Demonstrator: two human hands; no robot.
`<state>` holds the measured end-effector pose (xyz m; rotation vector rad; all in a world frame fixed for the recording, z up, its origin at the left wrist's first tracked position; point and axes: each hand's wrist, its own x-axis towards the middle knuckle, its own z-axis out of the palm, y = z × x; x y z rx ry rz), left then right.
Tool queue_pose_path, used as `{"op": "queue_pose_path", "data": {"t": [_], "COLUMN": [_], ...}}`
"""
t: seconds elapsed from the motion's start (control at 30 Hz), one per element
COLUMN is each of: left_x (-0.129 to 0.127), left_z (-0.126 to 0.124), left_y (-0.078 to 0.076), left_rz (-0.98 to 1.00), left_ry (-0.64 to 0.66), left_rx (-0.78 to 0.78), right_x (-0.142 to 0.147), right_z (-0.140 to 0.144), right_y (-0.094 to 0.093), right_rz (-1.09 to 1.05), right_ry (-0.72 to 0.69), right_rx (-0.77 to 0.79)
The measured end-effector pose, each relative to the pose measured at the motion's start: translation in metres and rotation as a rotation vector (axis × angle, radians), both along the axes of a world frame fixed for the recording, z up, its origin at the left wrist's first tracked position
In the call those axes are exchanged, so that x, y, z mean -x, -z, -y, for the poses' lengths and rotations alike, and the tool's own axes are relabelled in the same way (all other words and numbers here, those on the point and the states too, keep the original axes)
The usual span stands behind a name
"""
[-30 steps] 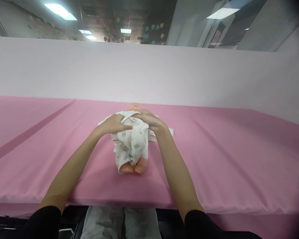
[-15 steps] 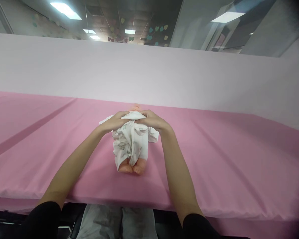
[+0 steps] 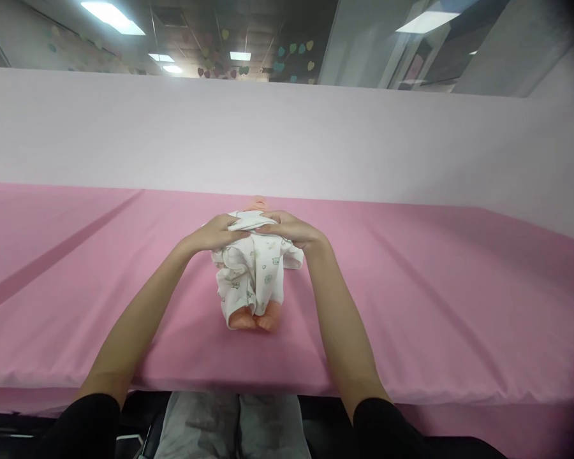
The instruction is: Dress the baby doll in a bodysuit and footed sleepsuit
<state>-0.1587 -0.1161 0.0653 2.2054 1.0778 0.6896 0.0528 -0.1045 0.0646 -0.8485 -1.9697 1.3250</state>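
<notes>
A baby doll (image 3: pixel 269 317) lies on its back on the pink-covered table, its bare feet toward me. It wears white baby clothes (image 3: pixel 269 264) with small printed figures; the cloth is bunched over the belly and one sleeve sticks out to the right. My left hand (image 3: pixel 215 233) grips a fold of the clothes at the doll's chest, thumb below and fingers above. From the other side my right hand (image 3: pixel 294 229) grips the same fold in a like way. Only part of the doll's head shows beyond the hands, and its arms are hidden.
The pink cover (image 3: pixel 435 306) has creases and drops over the table's front edge near my lap. A white panel (image 3: pixel 287 137) rises behind the table, with glass and heart decorations above it.
The cloth over the doll's front lies flatter, with more of its print showing. Less of the sleeve on the left is visible. Both hands keep hold at the chest; the view has shifted slightly.
</notes>
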Motion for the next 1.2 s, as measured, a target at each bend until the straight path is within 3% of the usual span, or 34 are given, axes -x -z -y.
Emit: {"op": "queue_pose_path", "data": {"t": [0.17, 0.37, 0.57, 0.73, 0.83, 0.97, 1.07, 1.2], "left_x": [-0.003, -0.008, -0.004, -0.002, -0.005, -0.01, -0.01, -0.006], "left_z": [0.003, 0.0, 0.002, 0.003, -0.001, -0.004, -0.001, 0.004], "left_y": [-0.002, 0.004, 0.001, -0.001, 0.004, 0.011, 0.011, 0.004], "left_rz": [0.17, 0.325, 0.159, 0.21, 0.349, 0.446, 0.404, 0.184], "left_ry": [0.102, 0.087, 0.189, 0.183, 0.19, 0.223, 0.26, 0.274], "left_rx": [0.108, 0.194, 0.316, 0.293, 0.359, 0.402, 0.396, 0.338], "right_x": [-0.004, 0.0, 0.004, 0.004, 0.0, -0.006, -0.005, 0.004], "right_z": [0.008, 0.0, -0.005, -0.001, 0.001, 0.002, -0.002, -0.008], "right_y": [-0.007, -0.001, 0.006, 0.005, 0.002, -0.002, 0.0, 0.008], "right_rz": [0.166, -0.143, -0.287, -0.223, -0.06, 0.103, -0.079, -0.246], "right_ry": [0.034, -0.028, -0.062, -0.092, -0.138, -0.092, -0.091, -0.125], "right_rx": [-0.068, 0.034, 0.189, 0.134, 0.041, 0.009, 0.065, 0.104]}}
